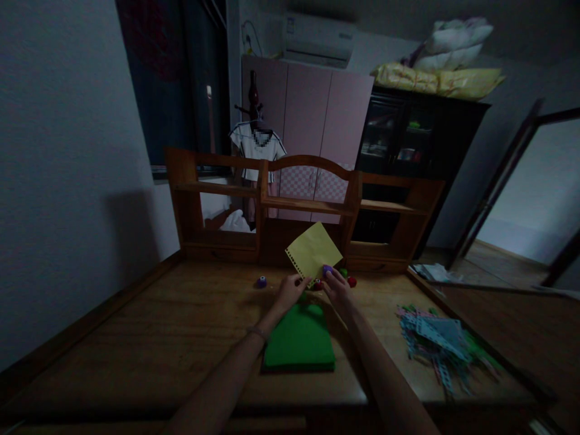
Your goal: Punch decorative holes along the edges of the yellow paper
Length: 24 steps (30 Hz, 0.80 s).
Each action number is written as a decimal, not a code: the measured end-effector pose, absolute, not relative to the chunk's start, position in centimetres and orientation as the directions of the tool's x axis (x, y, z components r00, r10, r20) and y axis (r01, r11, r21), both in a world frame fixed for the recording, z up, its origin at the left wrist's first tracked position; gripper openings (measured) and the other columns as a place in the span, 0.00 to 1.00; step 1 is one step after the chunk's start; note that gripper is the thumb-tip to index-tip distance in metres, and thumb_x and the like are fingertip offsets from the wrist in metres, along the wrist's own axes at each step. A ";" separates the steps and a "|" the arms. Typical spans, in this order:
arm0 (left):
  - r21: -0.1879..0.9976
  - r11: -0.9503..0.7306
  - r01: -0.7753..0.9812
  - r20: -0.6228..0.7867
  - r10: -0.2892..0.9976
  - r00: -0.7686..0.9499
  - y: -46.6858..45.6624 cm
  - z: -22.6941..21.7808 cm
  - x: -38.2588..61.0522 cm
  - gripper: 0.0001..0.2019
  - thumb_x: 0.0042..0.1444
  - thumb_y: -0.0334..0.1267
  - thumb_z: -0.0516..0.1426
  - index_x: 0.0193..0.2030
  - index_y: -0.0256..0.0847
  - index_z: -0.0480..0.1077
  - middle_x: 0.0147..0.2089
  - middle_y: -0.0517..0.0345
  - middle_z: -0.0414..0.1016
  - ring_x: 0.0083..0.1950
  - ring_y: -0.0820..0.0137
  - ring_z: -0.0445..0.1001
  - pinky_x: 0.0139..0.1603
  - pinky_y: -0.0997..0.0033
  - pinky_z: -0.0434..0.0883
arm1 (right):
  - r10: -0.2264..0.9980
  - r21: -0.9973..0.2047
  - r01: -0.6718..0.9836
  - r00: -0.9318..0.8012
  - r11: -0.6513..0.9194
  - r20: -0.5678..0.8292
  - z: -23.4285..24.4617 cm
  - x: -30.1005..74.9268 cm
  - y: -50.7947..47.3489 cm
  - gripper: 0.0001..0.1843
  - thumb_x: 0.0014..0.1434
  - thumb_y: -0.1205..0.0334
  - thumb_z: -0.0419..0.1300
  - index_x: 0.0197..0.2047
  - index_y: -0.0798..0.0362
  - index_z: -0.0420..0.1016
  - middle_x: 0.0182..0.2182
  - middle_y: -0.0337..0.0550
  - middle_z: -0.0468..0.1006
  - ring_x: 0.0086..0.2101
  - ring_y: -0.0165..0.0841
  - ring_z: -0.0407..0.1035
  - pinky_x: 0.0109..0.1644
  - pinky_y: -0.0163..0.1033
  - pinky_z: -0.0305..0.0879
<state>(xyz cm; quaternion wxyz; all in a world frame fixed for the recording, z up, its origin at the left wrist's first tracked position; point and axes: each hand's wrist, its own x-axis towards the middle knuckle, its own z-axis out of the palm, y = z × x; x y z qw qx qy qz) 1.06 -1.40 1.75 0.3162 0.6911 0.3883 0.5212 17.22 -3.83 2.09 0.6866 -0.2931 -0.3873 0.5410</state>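
A yellow sheet of paper [316,251], with a row of small holes along its lower left edge, is held up tilted above the desk. My left hand [292,290] pinches its bottom corner. My right hand [338,287] is closed on a small purple craft punch [327,270] at the sheet's lower right edge; whether the paper sits inside it I cannot tell. Just behind the hands are a small red piece [318,284], a green one [343,273] and another red one [352,282]. A purple piece with a pale top [261,281] stands to the left. Below my hands lies a thick green pad [299,338].
Strips and scraps of blue, pink and green cut paper [437,338] are heaped on the right of the wooden desk [181,326]. A low wooden shelf unit [308,208] borders the desk's far edge. A wall [67,181] runs along the left.
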 end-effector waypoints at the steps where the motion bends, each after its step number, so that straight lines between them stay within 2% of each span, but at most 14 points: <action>1: 0.846 -0.492 0.206 0.470 0.870 0.151 -1.3 1.5 1.1 0.18 0.49 0.50 0.56 0.34 0.35 0.76 0.34 0.50 0.77 0.34 0.66 0.73 0.35 0.73 0.64 | 0.970 -0.819 -0.519 0.117 0.245 0.215 2.1 17.2 -3.9 0.18 0.45 0.60 0.66 0.42 0.48 0.73 0.42 0.40 0.75 0.38 0.33 0.70 0.41 0.37 0.68; 7: 0.828 -0.507 0.238 0.497 0.861 0.107 -1.1 1.6 0.9 0.19 0.52 0.51 0.52 0.31 0.35 0.74 0.27 0.54 0.75 0.29 0.68 0.70 0.31 0.74 0.62 | 0.975 -0.820 -0.527 0.102 0.223 0.200 2.5 17.4 -4.3 0.16 0.47 0.59 0.65 0.41 0.46 0.73 0.39 0.38 0.76 0.39 0.33 0.71 0.38 0.36 0.69; 12: 0.860 -0.457 0.228 0.473 0.881 -0.014 -1.3 2.2 0.4 0.20 0.51 0.53 0.52 0.23 0.36 0.70 0.21 0.58 0.69 0.24 0.72 0.65 0.26 0.75 0.57 | 0.963 -0.795 -0.544 0.123 0.266 0.238 2.4 17.6 -4.0 0.14 0.47 0.59 0.64 0.40 0.46 0.74 0.43 0.39 0.75 0.44 0.35 0.69 0.41 0.36 0.68; 14: 0.912 -0.390 0.127 0.397 0.917 -0.033 -1.2 2.1 0.2 0.20 0.49 0.54 0.53 0.22 0.37 0.68 0.19 0.60 0.67 0.22 0.74 0.64 0.25 0.76 0.57 | 0.961 -0.791 -0.546 0.133 0.276 0.243 2.2 17.7 -3.7 0.14 0.48 0.58 0.64 0.41 0.47 0.74 0.44 0.40 0.75 0.44 0.35 0.69 0.43 0.37 0.68; 16: 0.965 -0.258 -0.053 0.256 0.966 -0.038 -0.8 1.9 0.0 0.21 0.46 0.56 0.54 0.23 0.37 0.66 0.19 0.62 0.65 0.20 0.76 0.62 0.23 0.76 0.58 | 0.961 -0.792 -0.546 0.121 0.274 0.249 2.0 17.7 -3.5 0.15 0.49 0.58 0.63 0.42 0.48 0.74 0.44 0.40 0.74 0.45 0.35 0.68 0.45 0.37 0.67; 19: 0.950 -0.073 -0.305 0.070 0.997 -0.021 0.1 1.3 -0.5 0.22 0.41 0.58 0.58 0.26 0.37 0.65 0.22 0.62 0.66 0.21 0.77 0.63 0.23 0.77 0.61 | 0.963 -0.794 -0.550 0.083 0.259 0.257 1.8 17.8 -3.5 0.15 0.50 0.58 0.63 0.42 0.49 0.74 0.45 0.41 0.74 0.45 0.35 0.68 0.48 0.37 0.65; 21: 0.929 -0.046 -0.368 0.041 0.999 -0.022 0.6 1.1 -0.8 0.23 0.38 0.57 0.59 0.27 0.36 0.65 0.23 0.62 0.66 0.21 0.77 0.64 0.23 0.77 0.62 | 0.965 -0.797 -0.550 0.070 0.249 0.253 1.7 17.7 -3.5 0.14 0.50 0.58 0.63 0.42 0.49 0.74 0.44 0.42 0.75 0.45 0.35 0.69 0.48 0.37 0.65; 24: 0.932 -0.064 -0.357 0.056 0.998 -0.034 0.8 1.1 -0.9 0.23 0.38 0.57 0.60 0.25 0.36 0.64 0.22 0.62 0.65 0.21 0.77 0.64 0.21 0.77 0.61 | 0.969 -0.805 -0.544 0.070 0.235 0.236 1.7 17.6 -3.5 0.14 0.48 0.57 0.64 0.40 0.49 0.75 0.41 0.41 0.76 0.42 0.35 0.70 0.45 0.37 0.67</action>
